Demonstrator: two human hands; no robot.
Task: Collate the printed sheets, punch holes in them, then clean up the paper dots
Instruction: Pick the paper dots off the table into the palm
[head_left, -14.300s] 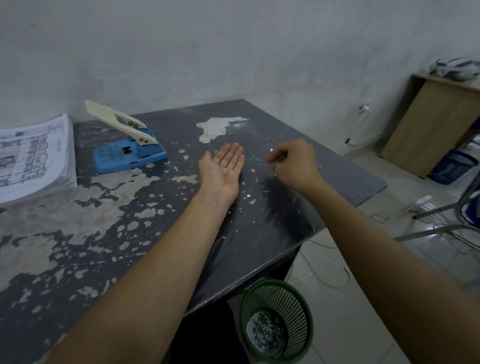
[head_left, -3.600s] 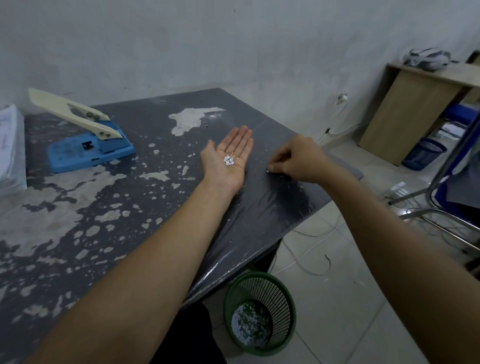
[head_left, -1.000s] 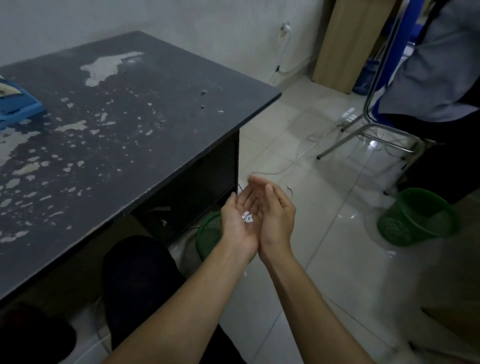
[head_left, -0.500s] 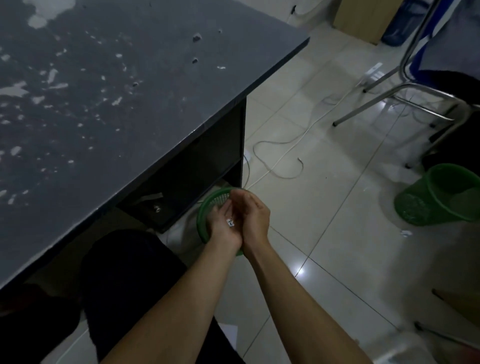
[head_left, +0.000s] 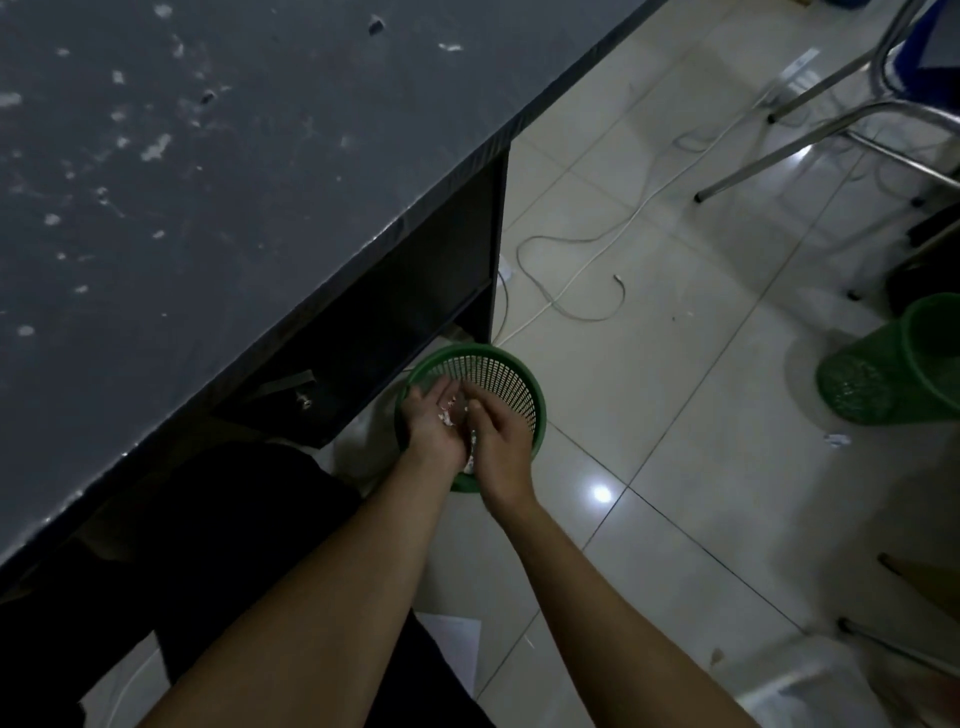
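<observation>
Paper dots (head_left: 448, 415) lie as a small pale heap in the cupped palm of the left hand (head_left: 434, 423), which is held directly over the mouth of the green mesh wastebasket (head_left: 511, 379) on the floor. A few seconds ago that palm lay flat on the bench while the right hand picked dots off the dark top one by one. Now both hands have left the bench (head_left: 234, 156) and dropped below its edge, and the heap looks thinner than it did a second ago, so the tipping-out appears to be under way.

The left grip is loose: fingers relaxed and slightly curled into a scoop, carrying the dots rather than pinching them. The right hand (head_left: 496, 434) sits just beside it, touching along its edge, fingers relaxed and holding nothing that can be seen. It seems placed to brush the palm clean.

The dots are tiny, white and light. A few probably cling to skin, which is why a wipe from the right fingers would help. More white shows through the gap beneath the hands, probably dots already in the basket.

Pale flecks beyond the grip on the bench are mostly worn paint, though a few stray dots may remain, so another pass may be needed.
</observation>
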